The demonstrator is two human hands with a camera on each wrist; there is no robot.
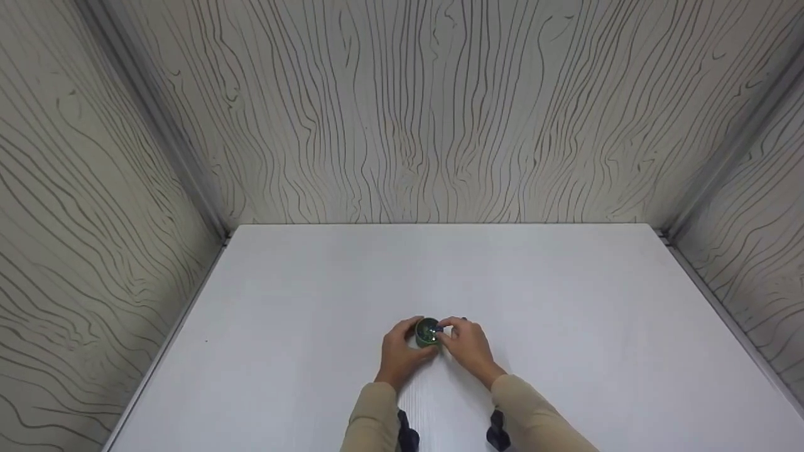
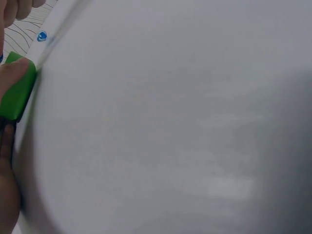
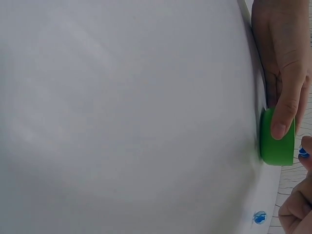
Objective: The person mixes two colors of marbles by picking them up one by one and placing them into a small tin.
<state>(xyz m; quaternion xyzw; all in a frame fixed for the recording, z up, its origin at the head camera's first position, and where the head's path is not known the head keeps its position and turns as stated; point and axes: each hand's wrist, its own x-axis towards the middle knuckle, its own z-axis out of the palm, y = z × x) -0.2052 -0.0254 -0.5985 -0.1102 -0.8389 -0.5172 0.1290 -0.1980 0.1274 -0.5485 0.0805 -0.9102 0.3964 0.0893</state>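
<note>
A small round green cup (image 1: 420,341) stands on the white table. My left hand (image 1: 400,353) curves round it, the thumb lying along its outer wall in the right wrist view. Over the cup's right rim, my right hand (image 1: 470,347) pinches a blue glass marble (image 3: 303,152) between thumb and fingertips. Shiny dark bits show inside the cup in the head view, too small to make out singly. Another clear-and-blue marble (image 2: 42,36) lies on the table close by the right hand; in the head view that hand mostly hides it.
The white table (image 1: 301,282) spreads out on all sides of the hands. Wood-grain panels (image 1: 402,113) rise at its back and along both sides. A tiny dark speck (image 1: 206,341) lies at the left of the table.
</note>
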